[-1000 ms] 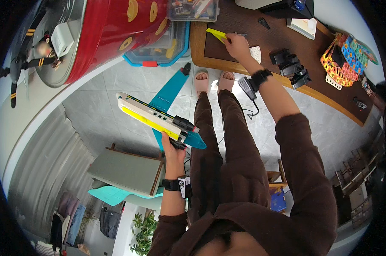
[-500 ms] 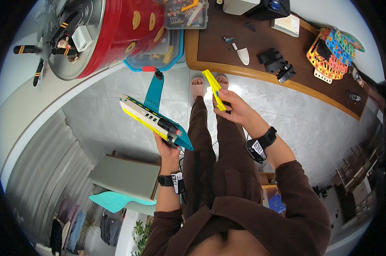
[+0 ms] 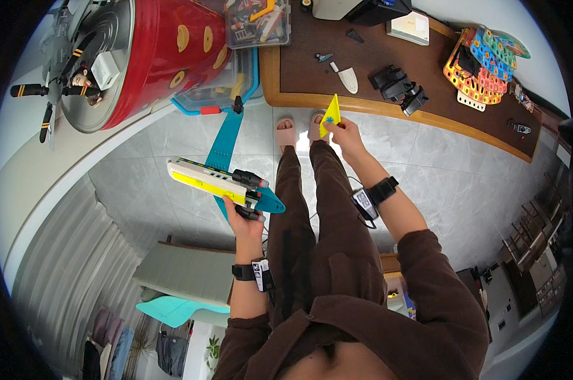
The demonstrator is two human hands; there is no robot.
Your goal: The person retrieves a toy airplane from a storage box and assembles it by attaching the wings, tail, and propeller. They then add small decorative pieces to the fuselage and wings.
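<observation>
My left hand (image 3: 244,228) is closed around a toy brick airplane (image 3: 211,182), held out over the floor to the left of my legs. Its body is white and yellow, with teal wings and dark engines near one end. Between the fingers of my right hand (image 3: 348,139) is a yellow triangular toy piece (image 3: 331,116) with a small blue emblem on it, pointed end up. The piece is apart from the airplane, near the table's front edge. My left palm hides part of the airplane's underside.
A brown table (image 3: 318,50) stands ahead, carrying a white blade-shaped piece (image 3: 348,80), black straps (image 3: 397,88) and colourful perforated toy parts (image 3: 483,63). Left of it are a clear bin of bricks (image 3: 258,28), a blue-rimmed bin (image 3: 215,95) and a large red drum (image 3: 166,50). A grey chair (image 3: 185,272) stands at left.
The airplane has rolled in my left hand, showing more of its yellow side and the second engine. My right hand has turned the yellow piece so its broad face shows, and moved slightly up.
</observation>
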